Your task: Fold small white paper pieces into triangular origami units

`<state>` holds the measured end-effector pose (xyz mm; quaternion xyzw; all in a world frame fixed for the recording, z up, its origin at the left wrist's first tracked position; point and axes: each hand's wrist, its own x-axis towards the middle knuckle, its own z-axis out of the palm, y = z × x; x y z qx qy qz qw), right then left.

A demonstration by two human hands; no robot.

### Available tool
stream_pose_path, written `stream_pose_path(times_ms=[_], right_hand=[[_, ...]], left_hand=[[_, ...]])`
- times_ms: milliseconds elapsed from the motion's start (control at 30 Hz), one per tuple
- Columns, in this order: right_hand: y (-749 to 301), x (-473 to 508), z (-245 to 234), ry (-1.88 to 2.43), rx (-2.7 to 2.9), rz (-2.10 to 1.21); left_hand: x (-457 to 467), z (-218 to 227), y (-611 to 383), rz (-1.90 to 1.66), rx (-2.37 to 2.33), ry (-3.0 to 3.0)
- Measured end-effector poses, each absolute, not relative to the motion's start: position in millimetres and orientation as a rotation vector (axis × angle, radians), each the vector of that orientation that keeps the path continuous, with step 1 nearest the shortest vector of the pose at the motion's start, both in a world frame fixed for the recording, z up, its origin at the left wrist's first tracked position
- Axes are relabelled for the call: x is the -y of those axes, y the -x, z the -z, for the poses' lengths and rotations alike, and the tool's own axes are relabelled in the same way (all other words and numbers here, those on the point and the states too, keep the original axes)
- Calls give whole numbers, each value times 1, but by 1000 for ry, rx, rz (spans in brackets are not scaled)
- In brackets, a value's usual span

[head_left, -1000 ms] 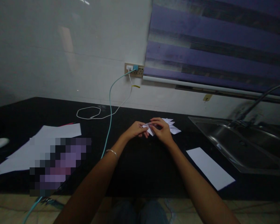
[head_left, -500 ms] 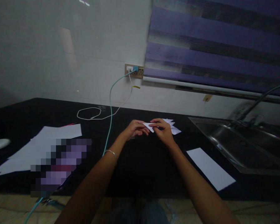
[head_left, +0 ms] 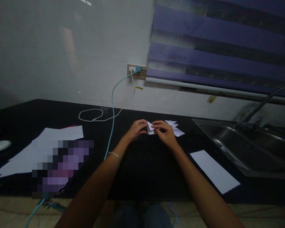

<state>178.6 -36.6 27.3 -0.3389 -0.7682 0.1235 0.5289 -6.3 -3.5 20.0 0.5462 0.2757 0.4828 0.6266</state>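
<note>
Between my hands is a small piece of folded white paper [head_left: 150, 128], with a pointed flap standing up at its left side. My left hand [head_left: 138, 129] pinches its left edge with thumb and fingers. From the other side my right hand [head_left: 164, 129] grips the paper, its fingers covering the right part. Just beyond my right hand lie several folded white paper pieces [head_left: 177, 129] with pointed tips, partly hidden behind that hand. A silvery bracelet circles my left wrist.
On the black counter [head_left: 144, 171], white sheets [head_left: 47, 139] and a blurred-out purple object [head_left: 64, 167] lie left. A white paper strip [head_left: 215, 171] rests right, before the steel sink [head_left: 232, 148]. A teal cable [head_left: 112, 120] and a white cable [head_left: 123, 107] run from the wall socket [head_left: 142, 72].
The folded paper has turned between my hands, and more of its face and a raised flap now show. My left fingers have shifted slightly up to its left edge.
</note>
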Motion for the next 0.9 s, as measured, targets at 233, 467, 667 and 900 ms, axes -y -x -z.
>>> stream_pose_path(times_ms=[233, 467, 667, 900], right_hand=[[-181, 34, -22, 832, 1810, -359], [-179, 33, -23, 844, 1777, -392], [-179, 29, -22, 880, 1709, -522], [-183, 23, -18, 920, 1613, -675]], left_hand=[[2, -16, 4, -1047, -571, -1208], [0, -15, 5, -1086, -590, -1281], [3, -20, 6, -1176, -718, -1449], [7, -26, 8, -1216, -758, -1497]])
